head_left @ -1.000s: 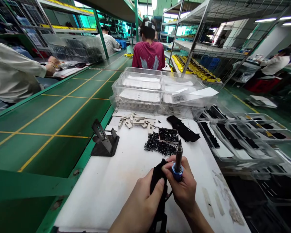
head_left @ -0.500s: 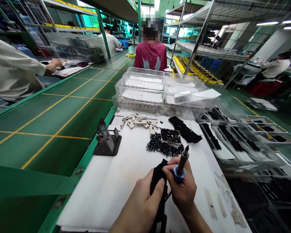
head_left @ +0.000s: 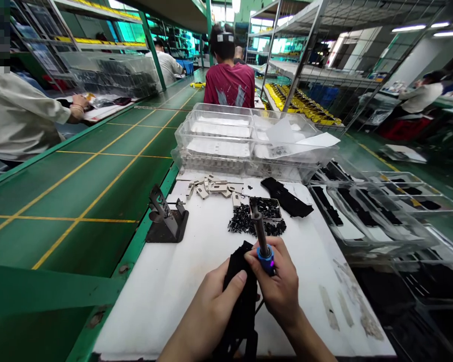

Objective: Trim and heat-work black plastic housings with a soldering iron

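Front and center, a long black part (head_left: pixel 238 301) is held above the near edge of a white work surface (head_left: pixel 196 281), its upper end angled away from the worker. The left hand (head_left: pixel 215 296) is closed around it from the side, thumb pressed along its top face. The right hand (head_left: pixel 281 281) grips the blue handle of a soldering iron (head_left: pixel 261 236) — tip pointing up and away — while its fingertips meet the part's upper end. A short length of dark cord (head_left: pixel 260 305) shows below that hand.

Beyond the iron, small black pieces (head_left: pixel 238 219) lie heaped around a shallow box (head_left: pixel 275 219) filled with more of them. Just behind, to the right, rests a second black part (head_left: pixel 289 197); to the left are scattered pale blocks (head_left: pixel 215 187). A dark metal stand (head_left: pixel 166 221) is at the surface's left edge, beside a green line (head_left: pixel 86 178) marked in yellow.

Stacked clear trays (head_left: pixel 211 162) rise at the far end, and side trays (head_left: pixel 357 241) with black parts sit at right. Past them, a person in a dark red shirt (head_left: pixel 230 83) faces away — another, in a pale top (head_left: pixel 18 118), sits across the line.
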`<state>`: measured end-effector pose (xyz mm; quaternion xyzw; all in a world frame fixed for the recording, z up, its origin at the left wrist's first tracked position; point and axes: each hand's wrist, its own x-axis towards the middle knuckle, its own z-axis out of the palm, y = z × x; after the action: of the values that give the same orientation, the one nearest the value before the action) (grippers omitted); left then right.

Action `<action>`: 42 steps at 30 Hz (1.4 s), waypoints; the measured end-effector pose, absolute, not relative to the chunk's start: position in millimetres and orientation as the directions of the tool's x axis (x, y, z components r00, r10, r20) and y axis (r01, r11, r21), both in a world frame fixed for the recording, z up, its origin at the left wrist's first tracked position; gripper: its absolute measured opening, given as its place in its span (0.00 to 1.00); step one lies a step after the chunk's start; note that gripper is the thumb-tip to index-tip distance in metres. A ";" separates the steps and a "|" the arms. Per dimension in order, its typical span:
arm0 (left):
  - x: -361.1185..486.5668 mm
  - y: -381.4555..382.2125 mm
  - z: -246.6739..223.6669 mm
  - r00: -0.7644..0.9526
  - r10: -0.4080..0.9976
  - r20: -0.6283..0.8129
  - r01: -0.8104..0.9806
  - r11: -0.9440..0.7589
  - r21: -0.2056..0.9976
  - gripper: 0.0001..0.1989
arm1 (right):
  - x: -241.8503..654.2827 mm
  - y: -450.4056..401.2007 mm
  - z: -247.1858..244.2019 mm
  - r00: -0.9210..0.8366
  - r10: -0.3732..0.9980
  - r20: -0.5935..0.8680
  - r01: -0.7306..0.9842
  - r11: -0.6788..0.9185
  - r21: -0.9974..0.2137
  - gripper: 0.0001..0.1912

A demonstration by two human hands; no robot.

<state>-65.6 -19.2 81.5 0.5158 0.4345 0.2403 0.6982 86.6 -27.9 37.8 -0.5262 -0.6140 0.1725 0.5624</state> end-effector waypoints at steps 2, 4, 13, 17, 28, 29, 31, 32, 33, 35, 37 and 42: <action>-66.5 -18.5 82.0 0.496 0.785 -0.371 0.117 0.364 0.924 0.21 | 84.3 -27.8 39.9 0.189 0.838 0.511 0.454 0.387 -0.803 0.05; -66.1 -17.8 82.9 0.479 0.796 -0.371 0.136 0.350 0.927 0.21 | 82.3 -27.5 40.0 0.198 0.823 0.533 0.461 0.401 -0.791 0.04; -63.4 -15.4 77.7 0.446 0.850 -0.281 0.260 0.177 0.949 0.17 | 87.6 -28.7 34.7 0.011 0.769 0.639 0.568 0.521 -0.637 0.09; -60.8 -10.6 72.7 0.452 0.851 -0.267 0.212 0.188 0.959 0.17 | 91.4 -27.7 39.4 0.040 0.837 0.545 0.567 0.430 -0.703 0.05; -61.6 -6.2 60.4 0.500 0.807 -0.315 0.104 0.305 0.947 0.20 | 101.1 -34.5 54.3 0.091 0.927 0.363 0.496 0.274 -0.824 0.06; -61.7 -7.1 59.4 0.483 0.809 -0.335 0.094 0.333 0.938 0.20 | 102.1 -35.2 56.2 0.084 0.934 0.348 0.476 0.269 -0.837 0.07; -61.4 -8.8 57.7 0.456 0.809 -0.370 0.065 0.384 0.921 0.21 | 104.8 -35.6 60.3 0.102 0.945 0.311 0.428 0.241 -0.871 0.07; -61.0 -9.5 57.0 0.457 0.802 -0.384 0.043 0.412 0.910 0.21 | 106.6 -35.3 62.2 0.133 0.947 0.294 0.406 0.219 -0.887 0.07; -60.6 -10.2 56.4 0.466 0.790 -0.398 0.016 0.442 0.897 0.21 | 108.7 -34.8 63.7 0.177 0.946 0.271 0.383 0.188 -0.904 0.06; -59.6 -11.3 55.0 0.495 0.762 -0.417 -0.042 0.500 0.865 0.21 | 113.4 -33.2 65.2 0.263 0.945 0.194 0.331 0.100 -0.938 0.07; -59.1 -12.2 53.2 0.517 0.741 -0.428 -0.082 0.541 0.837 0.20 | 117.8 -31.7 64.1 0.290 0.954 0.073 0.262 -0.005 -0.965 0.10; -60.3 -12.9 47.1 0.527 0.715 -0.460 -0.097 0.588 0.803 0.19 | 120.6 -29.4 55.3 0.181 0.981 -0.072 0.142 -0.098 -0.985 0.17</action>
<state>-60.3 -12.9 47.1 0.3738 0.4130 0.2570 0.7897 120.6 -29.4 55.3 -0.5991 -0.4684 0.4363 0.4810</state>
